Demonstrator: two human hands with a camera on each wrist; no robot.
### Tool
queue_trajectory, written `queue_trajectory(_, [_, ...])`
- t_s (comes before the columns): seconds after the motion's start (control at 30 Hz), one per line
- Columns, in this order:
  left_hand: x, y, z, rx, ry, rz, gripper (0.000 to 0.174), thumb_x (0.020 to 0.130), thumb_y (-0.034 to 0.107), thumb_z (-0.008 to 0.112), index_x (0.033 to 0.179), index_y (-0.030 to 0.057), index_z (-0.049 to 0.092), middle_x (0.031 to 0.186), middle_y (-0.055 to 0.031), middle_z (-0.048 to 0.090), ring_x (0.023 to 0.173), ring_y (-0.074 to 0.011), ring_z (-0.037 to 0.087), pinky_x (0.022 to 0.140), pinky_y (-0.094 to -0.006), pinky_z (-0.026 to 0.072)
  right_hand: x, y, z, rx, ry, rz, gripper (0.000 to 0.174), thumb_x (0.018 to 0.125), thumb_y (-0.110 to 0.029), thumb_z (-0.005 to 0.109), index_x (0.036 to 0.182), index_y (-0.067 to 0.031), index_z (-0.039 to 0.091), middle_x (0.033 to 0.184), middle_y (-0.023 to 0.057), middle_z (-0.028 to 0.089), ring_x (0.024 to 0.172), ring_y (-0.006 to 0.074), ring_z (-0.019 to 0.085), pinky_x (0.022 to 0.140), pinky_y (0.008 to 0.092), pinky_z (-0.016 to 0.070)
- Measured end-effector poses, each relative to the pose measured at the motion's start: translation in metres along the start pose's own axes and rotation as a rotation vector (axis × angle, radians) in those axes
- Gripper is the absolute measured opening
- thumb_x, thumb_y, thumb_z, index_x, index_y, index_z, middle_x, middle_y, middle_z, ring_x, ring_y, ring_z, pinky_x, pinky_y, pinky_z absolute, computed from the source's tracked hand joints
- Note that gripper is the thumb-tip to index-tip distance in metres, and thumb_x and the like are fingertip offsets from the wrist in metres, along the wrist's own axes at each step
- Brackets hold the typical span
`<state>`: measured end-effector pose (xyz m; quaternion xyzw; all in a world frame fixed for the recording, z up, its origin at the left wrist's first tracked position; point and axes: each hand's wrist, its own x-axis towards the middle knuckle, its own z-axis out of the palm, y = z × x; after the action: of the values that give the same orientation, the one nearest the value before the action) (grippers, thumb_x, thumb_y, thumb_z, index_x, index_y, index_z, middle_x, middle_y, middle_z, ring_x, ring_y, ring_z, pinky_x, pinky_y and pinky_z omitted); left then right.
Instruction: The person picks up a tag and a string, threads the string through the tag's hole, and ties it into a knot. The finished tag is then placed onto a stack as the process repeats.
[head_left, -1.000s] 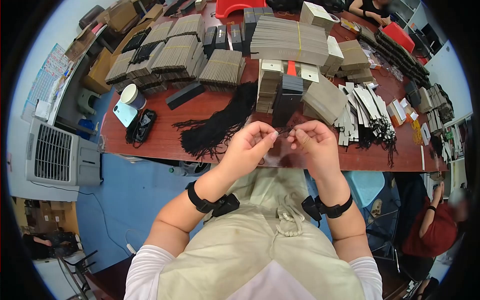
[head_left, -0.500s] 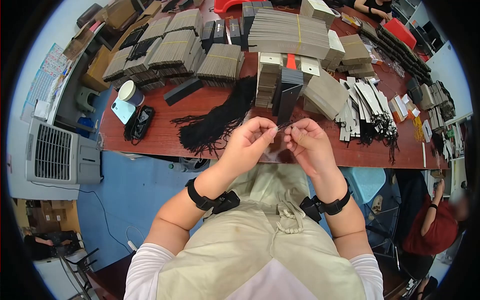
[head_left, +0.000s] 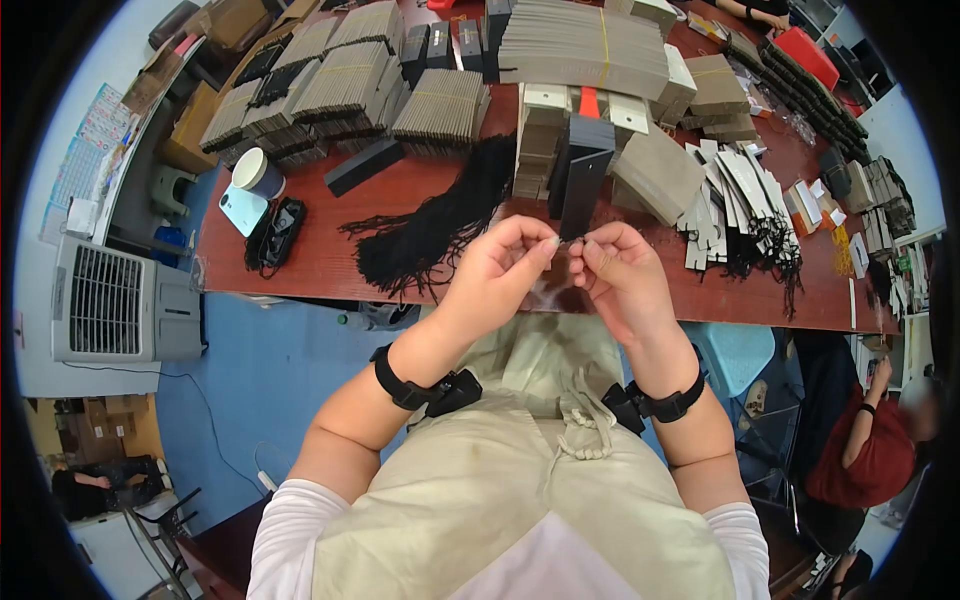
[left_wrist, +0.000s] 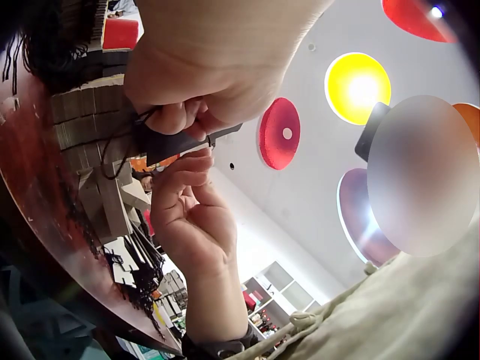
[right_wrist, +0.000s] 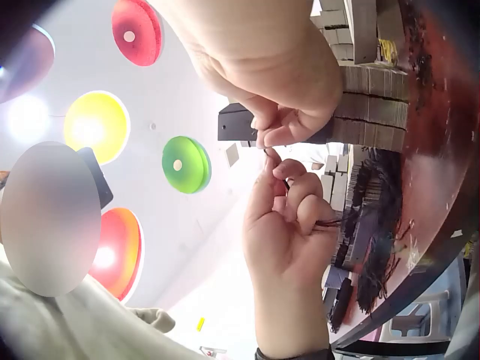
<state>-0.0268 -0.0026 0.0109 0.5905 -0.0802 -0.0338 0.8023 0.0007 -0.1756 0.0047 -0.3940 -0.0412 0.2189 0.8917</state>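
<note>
In the head view my left hand (head_left: 505, 265) and right hand (head_left: 628, 278) meet fingertip to fingertip in front of my waist, at the table's near edge. Both pinch a thin black cord (left_wrist: 106, 154), which loops out beside the left hand in the left wrist view. The right wrist view shows a piece of it leaving the curled fingers of the left hand. The fingertips hide the part between them. Just beyond the hands stands a stack of black cards (head_left: 587, 165). To the left lies a bundle of black cords (head_left: 415, 240).
Banded stacks of grey cards (head_left: 440, 105) fill the back left, and a larger stack (head_left: 585, 50) tops white boxes. White tags with black cords (head_left: 735, 205) lie right. A paper cup (head_left: 257, 172) and phone (head_left: 242, 208) sit left. A person in red (head_left: 868, 455) sits right.
The head view has shifted, so the table's things sit higher in it. Both hands have risen slightly in that view, and their fingertips are a little closer together, still pinching the cord.
</note>
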Motion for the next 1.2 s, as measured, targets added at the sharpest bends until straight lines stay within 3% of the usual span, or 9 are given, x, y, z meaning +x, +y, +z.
queue_trajectory(0.27, [-0.001,0.004,0.003,-0.096,-0.015,-0.038,0.008,0.091,0.007,0.054,0.097,0.0012,0.055,0.088,0.0006,0.057,0.078,-0.0033,0.051,0.067,-0.0177,0.0414,-0.002,0.003,0.010,-0.157,0.031,-0.020,0.017,0.084,-0.003,0.062,0.100,0.0006,0.058,0.086,0.0082,0.063,0.072,0.0120,0.058,0.061,0.0223,0.0455])
queue_trajectory(0.37, [-0.001,0.001,0.003,-0.044,0.001,-0.011,0.012,0.091,0.013,0.056,0.100,0.0044,0.055,0.080,0.0035,0.054,0.060,0.0011,0.044,0.049,-0.0147,0.0378,-0.001,0.002,0.008,-0.301,0.089,-0.060,0.021,0.082,-0.004,0.064,0.102,0.0020,0.062,0.080,0.0038,0.061,0.066,0.0091,0.052,0.057,0.0212,0.0399])
queue_trajectory(0.57, [-0.001,0.000,0.004,-0.049,-0.039,-0.008,0.011,0.090,0.012,0.058,0.097,0.0036,0.056,0.080,0.0036,0.054,0.061,0.0009,0.042,0.050,-0.0148,0.0321,0.002,-0.007,0.011,-0.213,0.053,0.093,0.017,0.081,-0.002,0.065,0.098,0.0007,0.065,0.077,0.0021,0.058,0.064,0.0093,0.048,0.056,0.0219,0.0367])
queue_trajectory(0.77, [-0.003,0.011,-0.001,-0.125,-0.221,-0.231,0.009,0.089,0.011,0.059,0.094,0.0032,0.058,0.081,0.0030,0.056,0.066,-0.0010,0.046,0.054,-0.0165,0.0354,0.003,0.011,0.000,0.085,-0.209,-0.091,0.007,0.081,-0.001,0.064,0.088,0.0007,0.063,0.085,0.0068,0.057,0.062,0.0094,0.048,0.054,0.0221,0.0364])
queue_trajectory(0.87, [0.000,0.014,-0.010,-0.014,-0.398,-0.210,0.009,0.089,0.011,0.058,0.089,0.0024,0.058,0.081,0.0018,0.056,0.069,-0.0028,0.048,0.057,-0.0184,0.0378,0.001,0.008,-0.012,0.331,-0.424,0.056,0.013,0.080,0.001,0.065,0.093,0.0007,0.061,0.084,0.0090,0.061,0.057,0.0084,0.049,0.049,0.0213,0.0361])
queue_trajectory(1.0, [0.002,0.034,-0.031,0.230,-0.412,-0.163,0.008,0.085,0.006,0.059,0.082,0.0011,0.055,0.078,0.0003,0.053,0.069,-0.0068,0.048,0.059,-0.0224,0.0395,-0.002,-0.015,-0.004,-0.012,-0.278,0.274,0.025,0.079,0.002,0.065,0.101,0.0013,0.056,0.078,0.0089,0.065,0.051,0.0050,0.048,0.044,0.0183,0.0315])
queue_trajectory(1.1, [0.008,0.047,-0.026,0.634,-0.499,0.238,0.005,0.081,0.003,0.060,0.081,0.0022,0.055,0.075,-0.0024,0.051,0.068,-0.0130,0.049,0.059,-0.0259,0.0399,-0.006,-0.018,0.005,-0.271,-0.163,0.328,0.019,0.077,0.001,0.067,0.094,0.0000,0.059,0.075,0.0056,0.064,0.051,0.0038,0.048,0.043,0.0184,0.0305])
queue_trajectory(1.13, [0.008,0.047,-0.019,0.718,-0.484,0.370,0.007,0.077,0.002,0.061,0.081,0.0031,0.055,0.076,-0.0062,0.050,0.071,-0.0209,0.049,0.062,-0.0305,0.0407,-0.008,-0.019,0.009,-0.349,-0.171,0.331,0.017,0.076,0.001,0.067,0.091,-0.0005,0.060,0.074,0.0046,0.064,0.051,0.0033,0.047,0.043,0.0182,0.0305])
queue_trajectory(1.2, [0.009,0.040,-0.009,0.815,-0.422,0.485,0.009,0.075,0.002,0.062,0.081,0.0032,0.056,0.077,-0.0067,0.051,0.073,-0.0230,0.050,0.065,-0.0322,0.0409,-0.009,-0.020,0.017,-0.505,-0.188,0.334,0.013,0.075,0.000,0.068,0.086,-0.0016,0.062,0.073,0.0026,0.063,0.052,0.0024,0.047,0.044,0.0180,0.0305])
